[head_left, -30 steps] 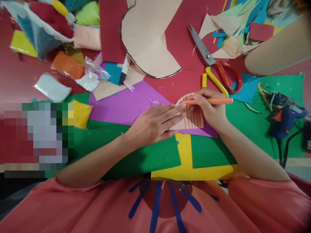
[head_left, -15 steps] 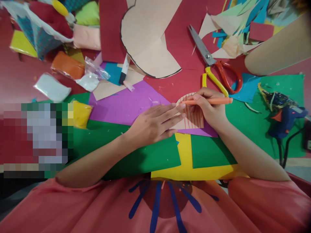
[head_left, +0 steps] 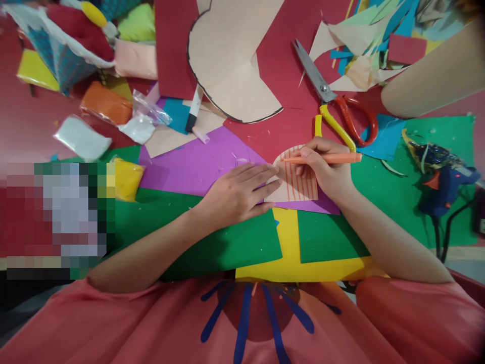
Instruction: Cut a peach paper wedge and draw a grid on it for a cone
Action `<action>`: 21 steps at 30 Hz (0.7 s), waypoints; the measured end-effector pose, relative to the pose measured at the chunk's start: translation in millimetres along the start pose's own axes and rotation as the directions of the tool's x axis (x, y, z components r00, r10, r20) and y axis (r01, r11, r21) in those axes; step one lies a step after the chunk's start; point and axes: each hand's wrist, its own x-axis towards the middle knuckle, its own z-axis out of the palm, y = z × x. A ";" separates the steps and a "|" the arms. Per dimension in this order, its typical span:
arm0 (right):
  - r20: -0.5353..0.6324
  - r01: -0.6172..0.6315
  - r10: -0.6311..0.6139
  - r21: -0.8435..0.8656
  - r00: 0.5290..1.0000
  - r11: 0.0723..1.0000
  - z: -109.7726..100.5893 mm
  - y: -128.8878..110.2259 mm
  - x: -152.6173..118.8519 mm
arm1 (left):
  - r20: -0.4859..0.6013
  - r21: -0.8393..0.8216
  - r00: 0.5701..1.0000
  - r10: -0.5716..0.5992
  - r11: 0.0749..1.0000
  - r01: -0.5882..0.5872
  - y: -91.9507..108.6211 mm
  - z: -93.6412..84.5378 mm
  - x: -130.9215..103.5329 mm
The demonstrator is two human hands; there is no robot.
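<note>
Fingers (head_left: 320,145) around slim marker (head_left: 338,158) over arched paper (head_left: 296,185).

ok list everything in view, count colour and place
striped card: 1, cream and orange, right of centre
pen: 1, orange, over the striped card
scissors: 1, red and yellow handles, upper right
outlined card: 1, cream, top centre
marker: 1, white and black, upper left
cap: 1, pink, below marker
packets: at least 6, mixed, left
container: 1, blue and white, top left
scraps: many, mixed, top right
cylinder: 1, beige, upper right
glue gun: 1, blue, far right
sheets: several, mixed, throughout
shirt: 1, reddish, bottom
left hand: 1, bare, at striped card
right hand: 1, bare, holding pen
</note>
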 end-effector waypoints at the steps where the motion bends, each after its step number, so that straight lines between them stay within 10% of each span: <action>1: -0.028 0.010 -0.011 -0.012 1.000 1.000 -0.3 -0.5 -1.2 | 0.003 -0.004 1.000 -0.004 1.000 0.004 0.1 -0.1 -0.2; 6: -0.196 0.120 -0.140 -0.110 0.971 0.987 -2.7 -2.4 -7.4 | 0.011 -0.018 1.000 -0.023 1.000 0.023 -0.8 0.1 -1.2; 21: 0.054 0.082 -0.078 -0.070 0.995 0.994 -0.1 3.3 1.6 | 0.001 0.009 0.999 -0.046 0.999 0.046 -2.6 1.6 0.4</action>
